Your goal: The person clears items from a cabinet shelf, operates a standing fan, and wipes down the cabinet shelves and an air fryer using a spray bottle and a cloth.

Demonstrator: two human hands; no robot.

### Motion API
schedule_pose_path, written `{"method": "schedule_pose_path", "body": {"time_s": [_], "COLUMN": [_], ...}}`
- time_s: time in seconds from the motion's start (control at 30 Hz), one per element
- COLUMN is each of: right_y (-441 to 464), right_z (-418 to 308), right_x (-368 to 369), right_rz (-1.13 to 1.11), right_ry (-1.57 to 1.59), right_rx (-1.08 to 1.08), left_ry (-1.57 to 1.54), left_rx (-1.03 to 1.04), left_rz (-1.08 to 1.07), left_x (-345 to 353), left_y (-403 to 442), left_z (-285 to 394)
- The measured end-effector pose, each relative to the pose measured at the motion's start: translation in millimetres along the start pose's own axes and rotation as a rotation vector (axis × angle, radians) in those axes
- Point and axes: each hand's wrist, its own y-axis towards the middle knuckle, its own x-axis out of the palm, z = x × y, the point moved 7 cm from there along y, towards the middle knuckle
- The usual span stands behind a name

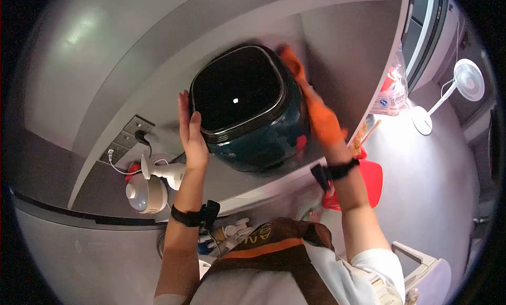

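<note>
The appliance (258, 120) is between the grips, left hand (192, 133) laid against its side, fingers nearly straight, right hand (314, 98) at an orange cloth (326, 127), closure indeterminable; wiping appears under way, extent done or remaining not shown.

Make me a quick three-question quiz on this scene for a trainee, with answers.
1. What colour shows at the right hand?
2. True or false: a black plug sits in the socket panel.
3. Which is the left hand against: (a) the red basket, (b) the dark appliance, or (c) the white lamp?

Key: 1. Orange. 2. True. 3. b.
</note>
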Motion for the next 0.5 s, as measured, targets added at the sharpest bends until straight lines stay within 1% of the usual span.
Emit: {"method": "schedule_pose_path", "body": {"time_s": [0.03, 0.07, 0.1, 0.13, 0.2, 0.27, 0.3, 0.33, 0.37, 0.4, 0.43, 0.47, 0.5], "right_y": [-2, -4, -9, -10, -18, -45, -60, -79, -103, -120, -126, -129, -126], "right_z": [22, 57, 74, 44, -70, -159, -174, -174, -150, -131, -131, -127, -125], "right_x": [32, 64, 75, 64, 10, 13, 44, 81, 133, 175, 178, 184, 190], "right_rz": [-0.004, 0.188, 0.375, 0.358, 0.477, 0.594, 0.557, 0.522, 0.397, 0.276, 0.269, 0.172, 0.081], "right_ry": [-0.005, 0.083, 0.174, 0.169, 0.163, -0.433, -0.494, -0.556, -0.591, -0.628, -0.632, -0.682, -0.733], "right_rx": [-0.010, 0.003, 0.014, 0.009, -0.027, -0.323, -0.380, -0.440, -0.538, -0.639, -0.670, -0.694, -0.712], "left_ry": [-0.009, -0.002, -0.002, -0.003, -0.006, -0.036, -0.051, -0.021, 0.296, 0.294, -0.058, -0.413, -0.624], "left_rx": [0.004, 0.011, 0.019, 0.026, 0.042, 0.060, 0.076, 0.123, 0.322, 0.327, 0.120, -0.080, -0.147], "left_rz": [0.004, 0.006, 0.005, 0.000, -0.009, -0.027, -0.038, -0.048, -0.046, -0.022, -0.078, -0.131, -0.017], "left_x": [2, 2, 3, 4, 3, 4, 4, 1, -4, -14, -22, -27, -43], "left_y": [2, 3, 4, 4, 2, -4, -7, -10, -2, -3, -3, -7, -31], "left_z": [0, 0, 0, -1, -1, -4, -7, -10, -12, -9, -20, -29, -26]}}
